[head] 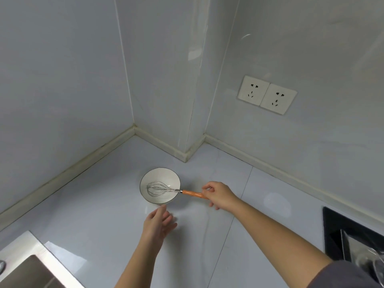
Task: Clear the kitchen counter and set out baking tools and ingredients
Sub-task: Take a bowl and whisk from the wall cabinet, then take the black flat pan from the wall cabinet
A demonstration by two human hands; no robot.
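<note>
A white bowl [160, 176] with a dark rim stands on the pale counter [104, 215] near the wall corner. A wire whisk [158, 189] lies with its wires inside the bowl and its orange handle [191, 193] sticking out over the rim to the right. My right hand [219, 196] holds the end of that handle, fingers curled round it. My left hand [159, 224] hovers just in front of the bowl, fingers straight and relaxed, its fingertips close to the bowl's near rim and holding nothing.
A steel sink [25, 269] sits at the lower left corner. A black cooktop [351, 231] with a shiny metal item lies at the lower right. Two white wall sockets [267, 95] are on the right wall. Grey tiled walls meet behind the bowl.
</note>
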